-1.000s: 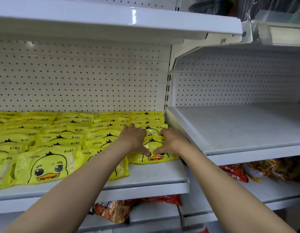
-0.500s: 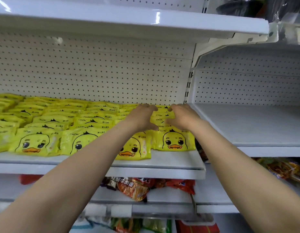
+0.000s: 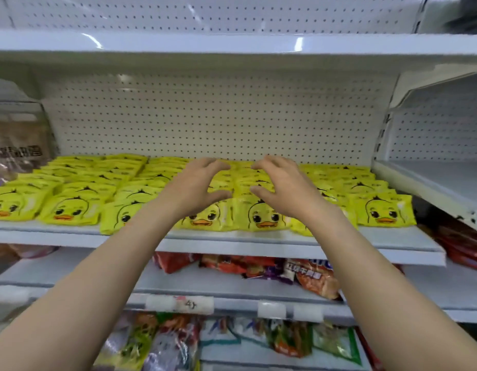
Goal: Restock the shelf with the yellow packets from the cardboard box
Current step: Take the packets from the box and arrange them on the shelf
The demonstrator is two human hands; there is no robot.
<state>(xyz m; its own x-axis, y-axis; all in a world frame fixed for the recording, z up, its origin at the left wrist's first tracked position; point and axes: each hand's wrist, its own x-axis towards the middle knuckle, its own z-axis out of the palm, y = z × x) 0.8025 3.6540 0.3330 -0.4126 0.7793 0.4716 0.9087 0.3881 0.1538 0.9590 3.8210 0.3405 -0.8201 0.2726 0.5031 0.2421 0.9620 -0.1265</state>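
Yellow packets (image 3: 264,215) printed with a duck face lie in several overlapping rows across the white shelf (image 3: 339,250). My left hand (image 3: 194,188) and my right hand (image 3: 283,188) hover side by side just above the middle rows, a small gap between them. The fingers of both are spread and curved, and neither holds a packet. Both forearms reach in from the bottom of the view. The cardboard box is not in view.
A white shelf (image 3: 232,44) runs overhead, in front of a pegboard back wall (image 3: 218,121). A bare white shelf (image 3: 446,188) adjoins on the right. Red snack bags (image 3: 312,277) lie one shelf down, with green bags (image 3: 285,341) below them. A clear container (image 3: 18,140) stands at the left.
Both hands have left the right-end packets they pressed on and moved left to the middle rows, now lifted off them. The view has swung left.
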